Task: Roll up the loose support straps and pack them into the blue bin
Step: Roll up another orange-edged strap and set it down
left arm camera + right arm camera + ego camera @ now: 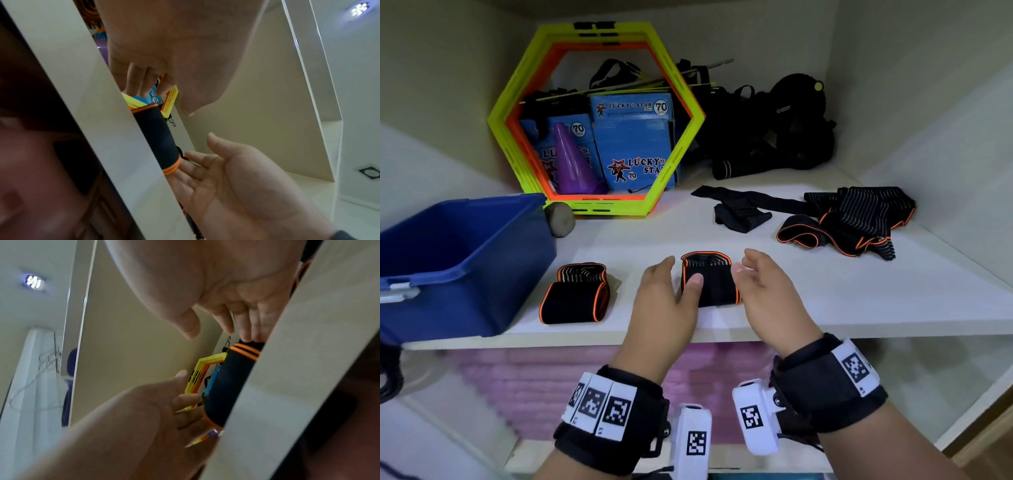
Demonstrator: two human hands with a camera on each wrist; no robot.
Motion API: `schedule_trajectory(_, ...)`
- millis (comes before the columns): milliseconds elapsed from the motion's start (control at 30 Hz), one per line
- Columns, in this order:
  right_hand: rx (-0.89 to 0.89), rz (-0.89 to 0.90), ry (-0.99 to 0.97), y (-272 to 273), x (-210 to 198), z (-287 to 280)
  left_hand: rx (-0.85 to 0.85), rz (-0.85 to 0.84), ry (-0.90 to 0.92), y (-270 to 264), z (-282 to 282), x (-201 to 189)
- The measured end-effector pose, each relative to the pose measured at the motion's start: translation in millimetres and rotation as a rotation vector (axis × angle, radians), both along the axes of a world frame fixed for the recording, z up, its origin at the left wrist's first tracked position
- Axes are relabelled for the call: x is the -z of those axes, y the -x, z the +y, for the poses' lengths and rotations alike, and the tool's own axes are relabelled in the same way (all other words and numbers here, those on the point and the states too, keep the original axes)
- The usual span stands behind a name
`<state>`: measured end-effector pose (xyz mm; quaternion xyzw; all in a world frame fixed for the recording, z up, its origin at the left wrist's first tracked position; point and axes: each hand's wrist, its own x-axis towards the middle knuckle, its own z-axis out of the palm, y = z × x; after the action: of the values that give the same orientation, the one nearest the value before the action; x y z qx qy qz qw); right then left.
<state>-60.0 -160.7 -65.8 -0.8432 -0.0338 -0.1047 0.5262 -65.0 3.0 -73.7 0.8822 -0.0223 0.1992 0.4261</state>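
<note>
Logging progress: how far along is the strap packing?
Done: one rolled strap sits beside the blue bin. In hand: left hand and right hand, open, flank a second roll. Left: loose straps lie unrolled at right; none visible in the bin.

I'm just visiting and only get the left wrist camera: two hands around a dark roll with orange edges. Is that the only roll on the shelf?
Observer: No. A second rolled strap lies on the shelf, to the left of the roll that sits between the left hand and the right hand.
Operator: Anything left to roll?
Observer: Yes, loose straps lie in a heap farther back on the right.
Operator: And where do the rolls go?
Observer: The blue bin stands at the shelf's left end, just past the second rolled strap; neither roll is in it.
</note>
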Motion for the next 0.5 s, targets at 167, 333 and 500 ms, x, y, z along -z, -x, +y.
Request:
schedule_trajectory(167, -0.175, 0.09, -0.277, 12.4, -12.0, 8.1, 0.365, 0.068, 0.312, 12.6, -18.0, -2.8)
schedule_trajectory(333, -0.251, 0.142, -0.488, 10.7, -4.7, 10.4, 0.468, 0.071, 0.399, 14.9, -22.5, -1.9)
schedule_trajectory(500, -0.361, 0.167, -0.591, 10.7, 0.1, 16.1, 0.335, 0.116, 0.193, 8.2, -22.2, 6.2)
